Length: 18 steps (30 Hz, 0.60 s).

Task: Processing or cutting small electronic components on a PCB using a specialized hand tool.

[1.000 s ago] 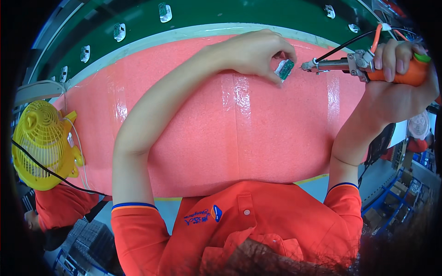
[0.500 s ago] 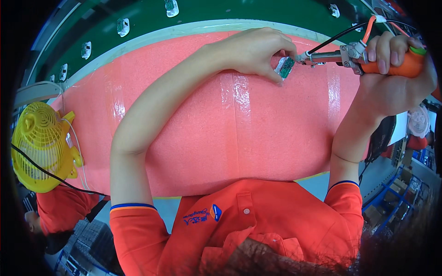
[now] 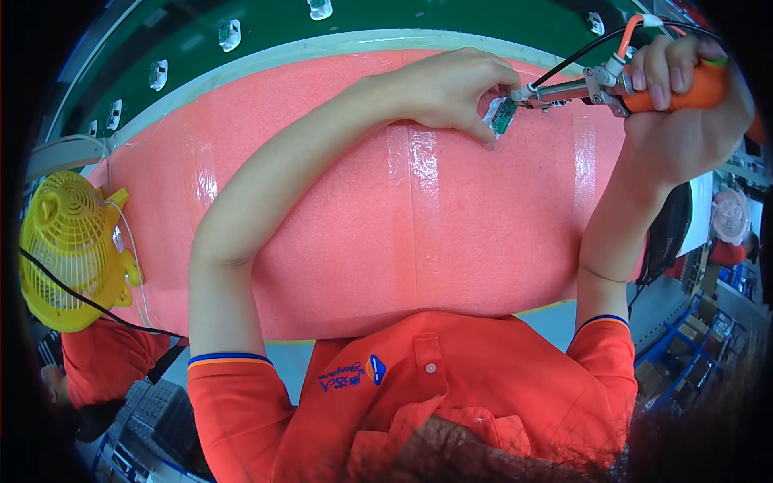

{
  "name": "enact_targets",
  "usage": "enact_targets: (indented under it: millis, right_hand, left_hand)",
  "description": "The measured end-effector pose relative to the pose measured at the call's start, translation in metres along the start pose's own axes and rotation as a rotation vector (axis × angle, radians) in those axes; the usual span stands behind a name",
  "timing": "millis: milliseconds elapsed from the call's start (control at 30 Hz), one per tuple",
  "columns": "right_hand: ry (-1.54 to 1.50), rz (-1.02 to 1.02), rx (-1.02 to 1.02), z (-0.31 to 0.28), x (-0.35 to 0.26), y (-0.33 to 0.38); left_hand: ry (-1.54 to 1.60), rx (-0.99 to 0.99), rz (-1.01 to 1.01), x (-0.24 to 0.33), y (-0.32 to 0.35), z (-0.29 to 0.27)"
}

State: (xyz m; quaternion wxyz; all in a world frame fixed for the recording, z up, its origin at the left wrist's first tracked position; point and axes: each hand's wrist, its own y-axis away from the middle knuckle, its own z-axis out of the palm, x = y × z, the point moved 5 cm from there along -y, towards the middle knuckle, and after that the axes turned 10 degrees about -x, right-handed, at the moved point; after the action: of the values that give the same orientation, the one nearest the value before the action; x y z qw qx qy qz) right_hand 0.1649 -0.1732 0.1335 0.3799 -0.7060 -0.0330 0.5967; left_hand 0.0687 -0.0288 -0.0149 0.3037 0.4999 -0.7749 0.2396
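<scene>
We hold a small green circuit board [image 3: 503, 115], a little rectangular piece with a pale, clear-looking part at its upper edge, just above the pink foam mat [image 3: 386, 217] near its far side. Our left hand [image 3: 451, 88] pinches it, fingers narrowed around it, thumb below and fingertips above, so part of the board is covered. Our right hand [image 3: 684, 105] is wrapped tight around the orange grip of a powered screwdriver [image 3: 636, 84], whose metal tip [image 3: 523, 94] meets the board's upper right corner. We cannot make out any screw or fine detail on the board. The tool's black cable [image 3: 580, 52] runs up out of view. A yellow fan [image 3: 68, 249] stands at the mat's left edge.
</scene>
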Motion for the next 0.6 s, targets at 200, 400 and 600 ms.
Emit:
enact_targets:
  millis: [200, 400, 600]
  right_hand:
    - [0.054, -0.001, 0.025, -0.009, 0.004, 0.002]
    - [-0.183, -0.114, -0.084, -0.029, -0.014, 0.009]
    - [-0.121, -0.111, -0.077, -0.003, -0.017, 0.014]
  left_hand:
    - [-0.011, 0.013, 0.013, 0.002, 0.0, -0.001]
    - [-0.268, 0.165, 0.067, 0.007, 0.002, -0.017]
    - [-0.283, 0.176, -0.042, 0.001, 0.004, -0.018]
